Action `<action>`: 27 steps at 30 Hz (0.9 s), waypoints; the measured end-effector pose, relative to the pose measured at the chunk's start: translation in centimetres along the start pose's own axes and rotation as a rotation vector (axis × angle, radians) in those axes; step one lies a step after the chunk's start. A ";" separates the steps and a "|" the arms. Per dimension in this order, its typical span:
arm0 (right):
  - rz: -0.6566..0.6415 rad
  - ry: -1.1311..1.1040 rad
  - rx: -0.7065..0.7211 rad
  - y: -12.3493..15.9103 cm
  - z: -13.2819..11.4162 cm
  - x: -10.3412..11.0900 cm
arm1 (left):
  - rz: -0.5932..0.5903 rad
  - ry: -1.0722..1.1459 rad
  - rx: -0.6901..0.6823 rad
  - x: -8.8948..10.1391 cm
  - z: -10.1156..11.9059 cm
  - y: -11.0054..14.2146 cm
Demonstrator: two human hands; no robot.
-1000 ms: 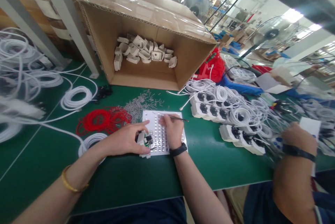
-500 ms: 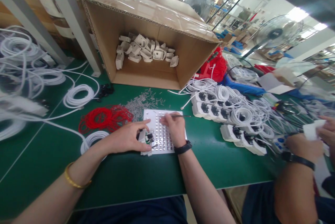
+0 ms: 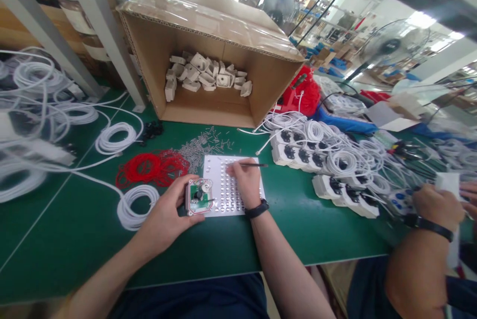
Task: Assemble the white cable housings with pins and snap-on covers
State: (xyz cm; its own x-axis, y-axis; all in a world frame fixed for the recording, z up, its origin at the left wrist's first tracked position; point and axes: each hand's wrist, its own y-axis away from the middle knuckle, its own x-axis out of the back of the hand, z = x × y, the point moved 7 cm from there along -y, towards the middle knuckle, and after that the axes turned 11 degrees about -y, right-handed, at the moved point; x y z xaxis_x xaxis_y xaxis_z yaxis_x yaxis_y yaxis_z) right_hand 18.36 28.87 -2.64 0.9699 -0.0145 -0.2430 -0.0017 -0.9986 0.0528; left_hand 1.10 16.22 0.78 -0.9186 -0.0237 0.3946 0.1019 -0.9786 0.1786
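Observation:
In my left hand is a small white plastic housing, tilted so its open side faces me. A green circuit board with dark and pale round parts shows inside it. My fingers and thumb wrap its left edge. My right hand pinches a slim dark tweezers-like tool, whose back end points right; its tip is hidden by my fingers. Under that hand lies a white sheet with rows of silver round dots. The housing overlaps the sheet's left edge.
A cardboard box holding white housings stands open behind. Loose screws, red rings and a white cable coil lie left. Wired units sit right. A co-worker's hand works at far right.
My left hand has moved slightly left and turned the housing, so the board inside now faces me. My right hand stays over the sheet with the slim tool.

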 end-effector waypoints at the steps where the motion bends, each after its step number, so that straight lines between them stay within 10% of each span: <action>1: -0.006 -0.020 -0.007 0.0 0.1 0.0 | 0.038 0.096 0.018 -0.3 -0.5 0.6; 7: -0.039 -0.240 -0.108 0.9 -1.3 0.1 | 0.206 0.352 -0.049 -1.6 -1.9 2.3; 13: -0.199 -0.449 -0.372 7.7 -3.7 -1.9 | 0.237 0.324 -0.147 -1.4 -1.6 2.6; 27: -0.167 -0.418 -0.282 10.5 -3.3 -3.0 | 0.245 0.322 -0.199 -1.5 -2.0 2.8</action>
State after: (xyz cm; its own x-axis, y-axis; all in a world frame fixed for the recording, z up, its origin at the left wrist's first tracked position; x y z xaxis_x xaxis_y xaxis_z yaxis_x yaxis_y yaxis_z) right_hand 16.19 18.59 1.84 0.7717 0.0667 -0.6325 0.2657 -0.9373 0.2254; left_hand 2.06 13.10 -1.09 -0.9516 -0.2913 0.0977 0.2849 -0.9556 -0.0749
